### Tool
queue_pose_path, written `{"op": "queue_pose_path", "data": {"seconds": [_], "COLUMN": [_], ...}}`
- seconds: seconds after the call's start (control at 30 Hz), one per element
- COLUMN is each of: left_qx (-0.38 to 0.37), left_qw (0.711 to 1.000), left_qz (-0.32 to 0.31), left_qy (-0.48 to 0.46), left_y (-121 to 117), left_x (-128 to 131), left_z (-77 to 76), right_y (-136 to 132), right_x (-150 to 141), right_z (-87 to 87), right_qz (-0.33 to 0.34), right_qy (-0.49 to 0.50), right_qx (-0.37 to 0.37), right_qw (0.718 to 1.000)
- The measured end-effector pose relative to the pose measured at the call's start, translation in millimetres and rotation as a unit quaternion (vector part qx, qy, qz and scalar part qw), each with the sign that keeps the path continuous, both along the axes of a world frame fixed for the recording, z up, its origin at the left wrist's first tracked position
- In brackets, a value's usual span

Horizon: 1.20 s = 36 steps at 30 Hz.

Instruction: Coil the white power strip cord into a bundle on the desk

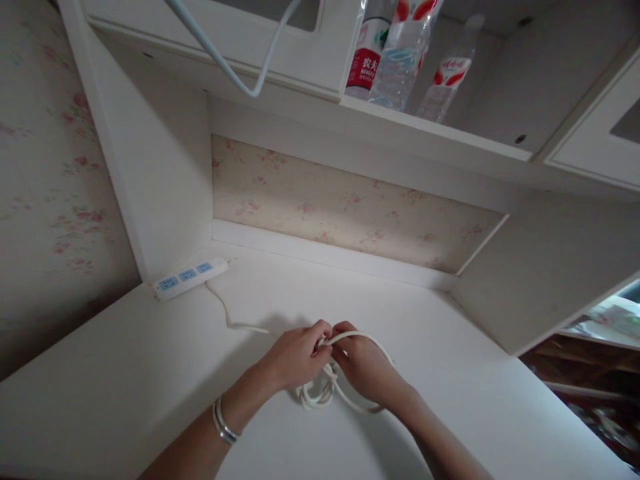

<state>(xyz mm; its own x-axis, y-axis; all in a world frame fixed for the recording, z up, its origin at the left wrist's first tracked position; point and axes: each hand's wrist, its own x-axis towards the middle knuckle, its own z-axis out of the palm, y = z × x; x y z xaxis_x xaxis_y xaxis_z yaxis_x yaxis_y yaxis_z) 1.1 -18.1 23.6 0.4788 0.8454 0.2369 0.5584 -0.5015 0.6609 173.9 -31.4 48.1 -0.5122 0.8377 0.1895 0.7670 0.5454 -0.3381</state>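
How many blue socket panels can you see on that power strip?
3, all on the long white plastic power strip: the left panel, the middle panel and the right panel, in a row along its top. None looks hidden.

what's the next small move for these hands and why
Probably ease the loop over the right hand slightly outward: the cord pinched by both hands meets a tangled bundle below the left hand, and more slack might show the crossing.

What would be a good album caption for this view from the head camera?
Two bare hands gather a looped white cable on a white desktop, beside a power strip.
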Motion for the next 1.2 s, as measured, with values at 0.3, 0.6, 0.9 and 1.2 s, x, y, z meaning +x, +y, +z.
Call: {"op": "queue_pose_path", "data": {"seconds": [0.3,0.6,0.9,1.2], "left_qx": [0.144,0.181,0.172,0.173], "left_qw": [0.986,0.977,0.977,0.977], "left_qz": [-0.021,-0.067,-0.044,-0.027], "left_qy": [0.078,0.090,0.119,0.119], "left_y": [-3,-9,-10,-2], "left_x": [7,14,14,9], "left_z": [0.0,2.1,0.4,-5.7], "right_y": [8,0,-11,-22], "right_x": [20,34,40,68], "right_z": [15.2,12.7,30.3,31.9], "right_qz": [0.014,-0.047,-0.069,-0.162], "right_qy": [0.030,0.277,0.205,0.273], "right_qx": [-0.171,-0.372,-0.360,-0.357], "right_qw": [0.985,0.884,0.908,0.879]}}
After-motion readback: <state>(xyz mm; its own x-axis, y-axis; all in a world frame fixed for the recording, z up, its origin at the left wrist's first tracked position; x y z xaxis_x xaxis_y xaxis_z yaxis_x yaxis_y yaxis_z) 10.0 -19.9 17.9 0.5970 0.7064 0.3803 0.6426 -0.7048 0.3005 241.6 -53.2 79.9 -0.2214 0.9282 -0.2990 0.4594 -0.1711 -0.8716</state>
